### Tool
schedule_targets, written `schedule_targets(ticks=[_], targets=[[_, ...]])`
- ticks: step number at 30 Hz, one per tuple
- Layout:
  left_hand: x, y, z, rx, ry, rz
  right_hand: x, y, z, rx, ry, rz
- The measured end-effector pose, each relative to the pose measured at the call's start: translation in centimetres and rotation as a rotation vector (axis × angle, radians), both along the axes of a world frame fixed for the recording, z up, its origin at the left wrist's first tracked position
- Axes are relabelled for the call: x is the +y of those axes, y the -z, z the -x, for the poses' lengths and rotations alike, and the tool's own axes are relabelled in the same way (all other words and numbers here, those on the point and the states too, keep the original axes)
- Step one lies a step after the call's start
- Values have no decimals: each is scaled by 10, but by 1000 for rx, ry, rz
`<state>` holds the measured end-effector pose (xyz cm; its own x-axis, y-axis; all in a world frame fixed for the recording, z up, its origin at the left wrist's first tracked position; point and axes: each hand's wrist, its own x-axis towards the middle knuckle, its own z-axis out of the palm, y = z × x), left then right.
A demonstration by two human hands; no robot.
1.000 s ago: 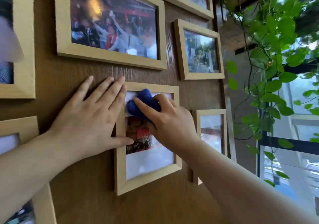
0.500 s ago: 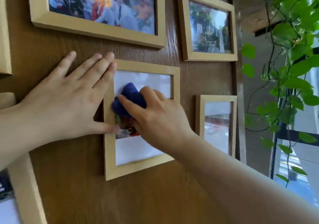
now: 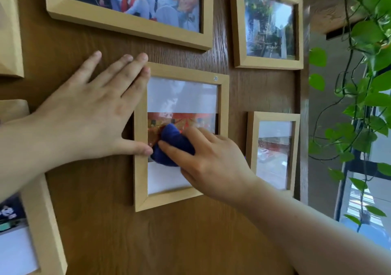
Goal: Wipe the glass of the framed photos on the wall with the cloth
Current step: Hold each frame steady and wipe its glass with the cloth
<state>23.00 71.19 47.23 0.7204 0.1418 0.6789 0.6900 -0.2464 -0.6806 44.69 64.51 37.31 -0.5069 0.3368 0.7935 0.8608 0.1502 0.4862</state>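
Note:
A small light-wood framed photo (image 3: pixel 140 181) hangs on the brown wood wall (image 3: pixel 148 243) at the centre. My right hand (image 3: pixel 211 160) presses a bunched dark blue cloth (image 3: pixel 172 145) against the middle of its glass, near the left side. My left hand (image 3: pixel 88 114) lies flat with spread fingers on the wall, its thumb and fingertips touching the frame's left edge. The lower right part of the glass is hidden behind my right hand.
Other wooden frames hang around: a wide one (image 3: pixel 127 20) above, one at upper right (image 3: pixel 268 62), a small one at right (image 3: pixel 273 116), one at lower left (image 3: pixel 42 221). A leafy green vine (image 3: pixel 364 97) hangs past the wall's right edge by a window.
My right hand has slid the blue cloth down the glass from the top toward the middle. My left hand stays braced on the frame's left edge. The camera has moved closer.

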Motion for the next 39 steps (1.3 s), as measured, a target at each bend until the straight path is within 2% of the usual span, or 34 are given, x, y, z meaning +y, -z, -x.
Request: schedule_targets(ticks=[9, 14, 18, 23, 27, 34, 39], targets=[[-13, 1, 2, 2, -17, 44, -18, -8, -54, -288, 78, 136], [-15, 0, 1, -2, -23, 56, -11, -8, -25, -397, 14, 184], [-17, 0, 1, 4, -30, 59, -6, -4, -5, -425, -45, 198], [-20, 0, 0, -6, -40, 86, -21, -2, -44, -456, 73, 232], [-24, 0, -2, 23, -42, 37, -38, 6, -87, -289, 137, 171], [-34, 6, -28, 157, 81, -41, -54, 14, -150, 22, 192, 64], [-33, 4, -98, 164, 189, -4, -47, 21, -175, 469, 181, -11]])
